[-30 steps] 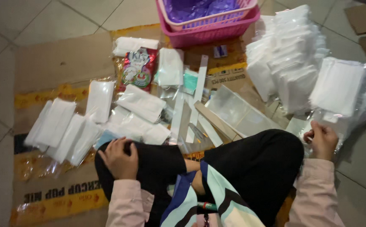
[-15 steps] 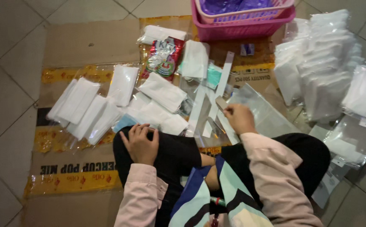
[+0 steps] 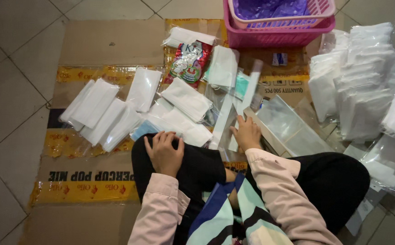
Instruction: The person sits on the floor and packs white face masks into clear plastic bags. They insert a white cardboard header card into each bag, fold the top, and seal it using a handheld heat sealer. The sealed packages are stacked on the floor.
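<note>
My left hand (image 3: pixel 163 153) lies flat on my black-trousered left knee, fingers apart, holding nothing. My right hand (image 3: pixel 247 134) reaches forward over the cardboard, its fingers curled on the lower end of a long clear plastic sleeve (image 3: pixel 233 106) that lies among other sleeves. Just left of it sit loose white folded packs (image 3: pixel 186 100), and a flat clear bag (image 3: pixel 288 127) lies to its right. Both arms wear pale pink sleeves.
Flattened cardboard (image 3: pixel 106 43) covers the tiled floor. A row of white packs (image 3: pixel 102 113) lies at the left. A red and white printed packet (image 3: pixel 189 61) and a pink basket (image 3: pixel 279 31) are at the back. Stacked bagged white packs (image 3: pixel 365 77) fill the right side.
My right hand has swung from the bagged pile at the far right to the clear sleeves in front of me. My left hand has stayed on my knee.
</note>
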